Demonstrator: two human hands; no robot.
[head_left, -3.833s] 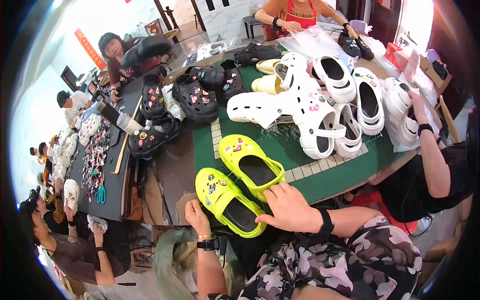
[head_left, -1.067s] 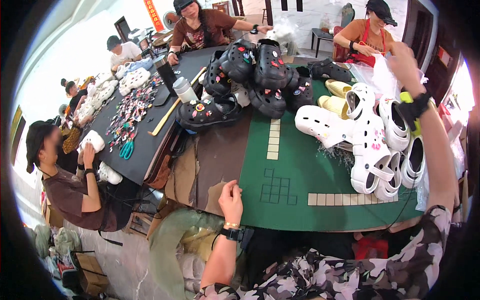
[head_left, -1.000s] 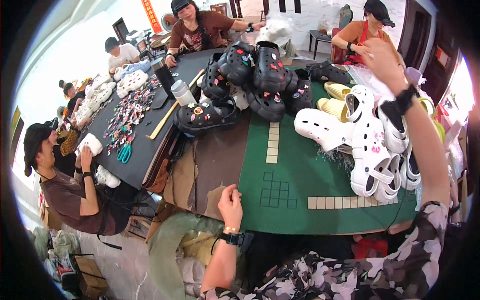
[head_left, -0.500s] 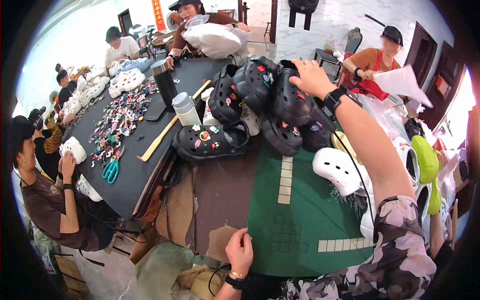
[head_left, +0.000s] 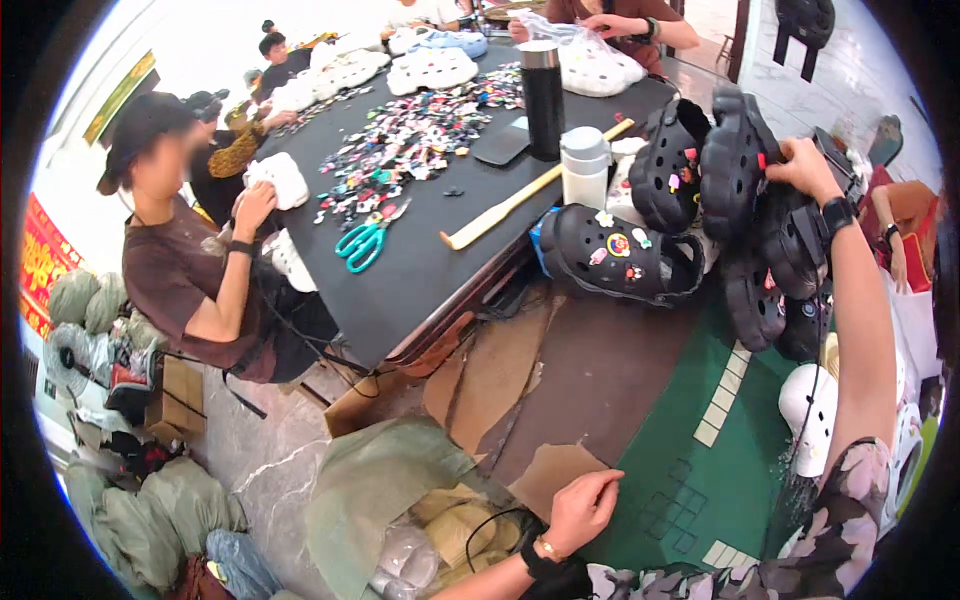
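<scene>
Several black clogs with colourful charms are heaped on the table's right side. My right hand reaches up to them, its fingers bent against the edge of an upright black clog. Beside that one stands another black clog, and a further black clog lies below my wrist. In front, a black clog with flower and ice-lolly charms rests on its own. My left hand hovers near the green mat's edge, fingers loosely bent and nothing in them.
Loose charms, teal scissors, a wooden stick, a black flask and a white bottle occupy the dark table. A white clog lies under my right forearm. Co-workers sit around; one holds a white clog.
The view has swung left, shifting everything rightward. My right hand has gone from lying spread on top of one black clog to gripping at the edge of the clog beside it.
</scene>
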